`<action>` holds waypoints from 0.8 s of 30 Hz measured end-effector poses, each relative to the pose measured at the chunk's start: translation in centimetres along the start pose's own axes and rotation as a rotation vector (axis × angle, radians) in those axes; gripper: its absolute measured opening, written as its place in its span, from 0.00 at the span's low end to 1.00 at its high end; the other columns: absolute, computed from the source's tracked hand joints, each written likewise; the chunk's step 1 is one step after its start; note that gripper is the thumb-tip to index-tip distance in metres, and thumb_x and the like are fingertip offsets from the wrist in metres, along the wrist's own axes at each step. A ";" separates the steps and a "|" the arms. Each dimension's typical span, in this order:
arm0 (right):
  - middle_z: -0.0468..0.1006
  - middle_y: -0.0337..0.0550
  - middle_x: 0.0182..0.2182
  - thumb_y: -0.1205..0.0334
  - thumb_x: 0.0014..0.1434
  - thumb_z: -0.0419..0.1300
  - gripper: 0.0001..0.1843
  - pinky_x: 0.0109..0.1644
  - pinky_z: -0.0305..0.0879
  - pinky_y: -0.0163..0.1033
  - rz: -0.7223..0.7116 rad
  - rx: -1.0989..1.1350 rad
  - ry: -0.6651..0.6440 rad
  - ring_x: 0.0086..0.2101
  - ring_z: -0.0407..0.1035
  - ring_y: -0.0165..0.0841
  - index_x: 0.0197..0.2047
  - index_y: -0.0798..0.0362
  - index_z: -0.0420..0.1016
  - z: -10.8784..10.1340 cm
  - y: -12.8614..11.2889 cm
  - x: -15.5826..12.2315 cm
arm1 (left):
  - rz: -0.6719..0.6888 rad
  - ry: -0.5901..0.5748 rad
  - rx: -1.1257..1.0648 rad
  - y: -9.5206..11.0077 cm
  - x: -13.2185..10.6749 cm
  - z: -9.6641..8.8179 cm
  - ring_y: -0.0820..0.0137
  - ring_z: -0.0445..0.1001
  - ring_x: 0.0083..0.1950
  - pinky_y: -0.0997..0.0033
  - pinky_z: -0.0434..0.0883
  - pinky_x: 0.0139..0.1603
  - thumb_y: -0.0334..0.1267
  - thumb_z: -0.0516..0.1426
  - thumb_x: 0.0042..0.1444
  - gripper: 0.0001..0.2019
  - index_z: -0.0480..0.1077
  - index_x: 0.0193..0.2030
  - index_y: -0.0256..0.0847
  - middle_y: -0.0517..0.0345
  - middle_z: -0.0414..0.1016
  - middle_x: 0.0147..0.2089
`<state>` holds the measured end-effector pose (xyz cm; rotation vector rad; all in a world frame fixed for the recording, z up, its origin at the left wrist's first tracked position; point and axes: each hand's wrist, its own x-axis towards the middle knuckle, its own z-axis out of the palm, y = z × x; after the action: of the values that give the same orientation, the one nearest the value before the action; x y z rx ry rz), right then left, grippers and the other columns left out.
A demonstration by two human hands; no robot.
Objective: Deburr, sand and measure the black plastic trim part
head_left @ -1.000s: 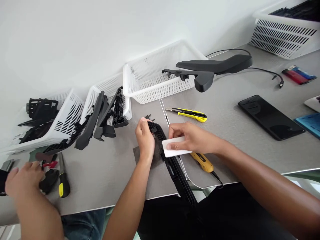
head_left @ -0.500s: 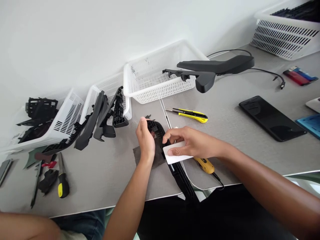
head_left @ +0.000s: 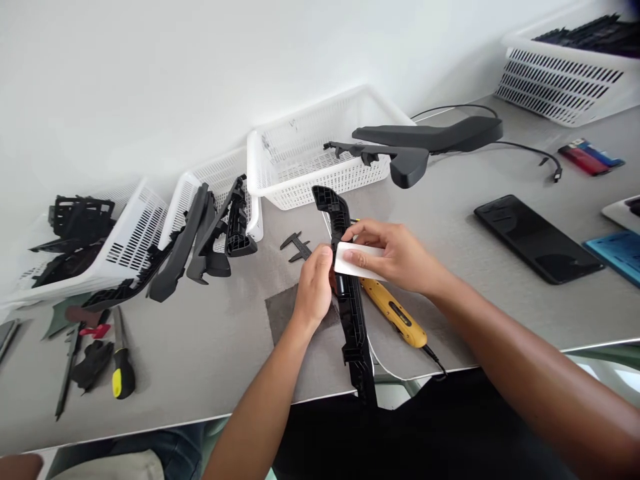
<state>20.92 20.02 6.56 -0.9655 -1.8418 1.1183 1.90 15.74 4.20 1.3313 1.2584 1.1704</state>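
My left hand [head_left: 314,285] grips a long black plastic trim part [head_left: 350,313] near its middle and holds it lifted off the grey table [head_left: 210,347], its curved end pointing away from me. My right hand [head_left: 395,257] presses a small white block [head_left: 356,261] against the right side of that part. A dark grey sheet [head_left: 283,313] lies on the table under my left hand. A yellow-handled tool with a cord [head_left: 395,312] lies just right of the part.
White baskets [head_left: 310,160] [head_left: 125,227] with black parts line the wall. A black caliper piece [head_left: 296,247], a screwdriver [head_left: 123,360], small tools at left, a black phone [head_left: 537,237] and a large black part [head_left: 425,137] lie around. Another person's sleeve shows at the bottom left.
I have lifted the black part and swung it more upright, further from me. My right hand rose with the white block. The other person's arm at the left has withdrawn.
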 end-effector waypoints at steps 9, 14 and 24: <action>0.80 0.39 0.30 0.42 0.66 0.70 0.21 0.32 0.61 0.38 0.056 0.090 -0.022 0.30 0.70 0.33 0.44 0.51 0.76 -0.7 -0.1 0.2 | -0.042 0.009 -0.012 0.4 -0.1 0.3 0.65 0.69 0.38 0.67 0.68 0.43 0.58 0.52 0.73 0.22 0.73 0.38 0.44 0.58 0.73 0.35; 0.79 0.38 0.30 0.42 0.64 0.72 0.22 0.32 0.61 0.37 0.075 0.160 -0.072 0.30 0.69 0.32 0.41 0.51 0.74 -0.8 -0.2 0.2 | -0.084 0.046 -0.137 -0.1 -0.2 0.3 0.63 0.73 0.40 0.66 0.70 0.42 0.57 0.55 0.72 0.19 0.77 0.41 0.44 0.56 0.76 0.36; 0.80 0.39 0.30 0.41 0.63 0.73 0.22 0.31 0.61 0.37 0.100 0.221 -0.065 0.29 0.70 0.32 0.40 0.51 0.74 -0.9 -0.4 0.3 | -0.095 -0.002 -0.190 0.4 -0.2 0.1 0.63 0.75 0.41 0.66 0.71 0.43 0.54 0.55 0.71 0.17 0.78 0.44 0.44 0.55 0.79 0.38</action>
<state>21.47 20.48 7.33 -0.9089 -1.6933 1.3961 2.07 15.51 4.61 1.1214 1.1648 1.1897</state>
